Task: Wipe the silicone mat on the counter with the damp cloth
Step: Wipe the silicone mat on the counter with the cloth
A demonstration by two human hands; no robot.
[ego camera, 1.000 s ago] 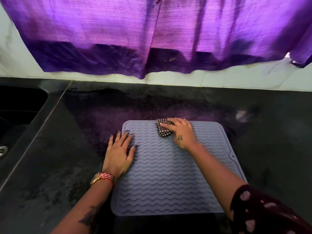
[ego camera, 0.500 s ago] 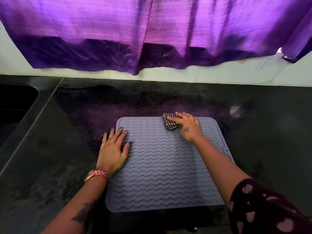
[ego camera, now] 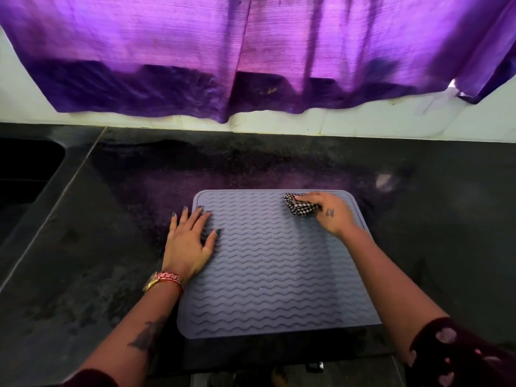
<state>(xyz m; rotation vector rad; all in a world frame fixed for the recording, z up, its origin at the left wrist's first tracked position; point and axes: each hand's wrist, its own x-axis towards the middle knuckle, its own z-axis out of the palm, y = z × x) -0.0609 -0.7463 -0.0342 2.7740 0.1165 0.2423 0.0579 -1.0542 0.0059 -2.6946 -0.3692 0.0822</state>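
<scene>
A grey silicone mat (ego camera: 268, 275) with wavy ridges lies flat on the dark counter (ego camera: 83, 261). My left hand (ego camera: 190, 241) rests flat with spread fingers on the mat's left edge, partly on the counter. My right hand (ego camera: 331, 212) presses a small black-and-white checked cloth (ego camera: 297, 208) onto the mat near its far right corner, fingers over the cloth. Most of the cloth is hidden under the hand.
A dark sink (ego camera: 25, 169) is set into the counter at the far left. A purple curtain (ego camera: 251, 51) hangs over the white wall behind. The counter's front edge runs just below the mat.
My right hand has slid the cloth to the right along the mat's far edge, from near the middle toward the right corner. My left hand has stayed on the mat's left edge.
</scene>
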